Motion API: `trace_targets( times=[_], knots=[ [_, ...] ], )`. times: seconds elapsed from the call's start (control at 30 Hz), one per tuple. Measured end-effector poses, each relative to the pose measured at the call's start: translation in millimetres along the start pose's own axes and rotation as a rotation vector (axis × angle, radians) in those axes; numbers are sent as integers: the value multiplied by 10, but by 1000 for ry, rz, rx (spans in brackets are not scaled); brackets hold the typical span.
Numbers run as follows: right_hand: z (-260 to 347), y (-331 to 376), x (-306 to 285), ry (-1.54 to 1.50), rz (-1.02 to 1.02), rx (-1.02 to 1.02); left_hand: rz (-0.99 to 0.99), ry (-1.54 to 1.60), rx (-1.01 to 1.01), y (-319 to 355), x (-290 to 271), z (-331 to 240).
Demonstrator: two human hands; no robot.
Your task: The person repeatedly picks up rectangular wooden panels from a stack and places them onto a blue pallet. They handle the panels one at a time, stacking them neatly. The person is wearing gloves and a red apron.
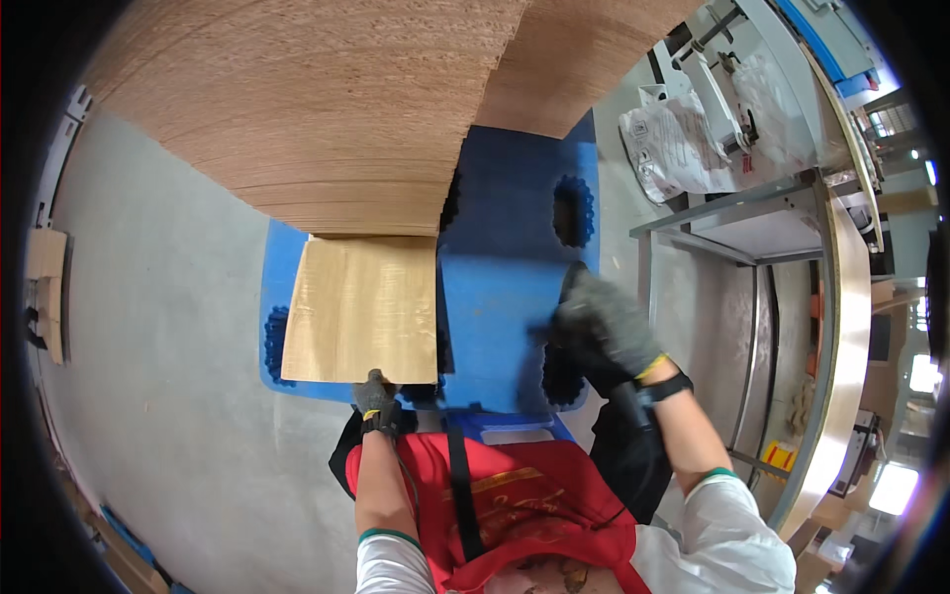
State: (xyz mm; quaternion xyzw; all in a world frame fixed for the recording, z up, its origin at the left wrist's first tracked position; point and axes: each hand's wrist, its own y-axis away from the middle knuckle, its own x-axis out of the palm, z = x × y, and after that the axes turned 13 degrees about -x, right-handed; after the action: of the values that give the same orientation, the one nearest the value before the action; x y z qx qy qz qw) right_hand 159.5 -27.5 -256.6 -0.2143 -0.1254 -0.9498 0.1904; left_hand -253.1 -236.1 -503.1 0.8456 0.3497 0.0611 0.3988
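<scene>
My left hand (375, 395), in a dark grey glove, grips the near edge of a light brown sheet (361, 309), its thumb on top and its other fingers hidden underneath. Shiny and roughly square, this sheet reaches to the foot of a tall stack of thin brown sheets (366, 148); whether it is cardboard or thin wood I cannot tell. Off to the right, my gloved right hand (606, 322) is over the right side of a blue plastic pallet (495, 297). Motion smears its fingers, so whether it holds anything is unclear.
A second brown stack (574, 59) rises at the back. Dark openings (572, 212) with jagged rims mark the pallet. On the right stands a metal-framed workbench (821, 297), with a crumpled white plastic bag (673, 148) near its far end. Grey floor (168, 327) lies on the left.
</scene>
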Motion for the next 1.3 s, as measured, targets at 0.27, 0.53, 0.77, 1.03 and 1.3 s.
trace_targets(
  times=[0.27, 0.53, 0.77, 1.03, 1.3],
  knots=[
    [1973, 985, -901, 366, -704, -546, 15, -1147, 236, -611, -30, 180],
    [4113, 720, -1537, 3, -896, -834, 508, -79, 171, -845, 641, -255],
    [4645, -11, -2494, -85, -813, -946, 810, -141, -13, 1620, 2110, -1525],
    [3535, 984, -1089, -207, -475, -733, 1466, -207, 661, 4452, 4063, -2411],
    [2168, 2509, -29, -489, -850, -916, 548, -350, 1107, 4798, 3191, -1979]
  ],
)
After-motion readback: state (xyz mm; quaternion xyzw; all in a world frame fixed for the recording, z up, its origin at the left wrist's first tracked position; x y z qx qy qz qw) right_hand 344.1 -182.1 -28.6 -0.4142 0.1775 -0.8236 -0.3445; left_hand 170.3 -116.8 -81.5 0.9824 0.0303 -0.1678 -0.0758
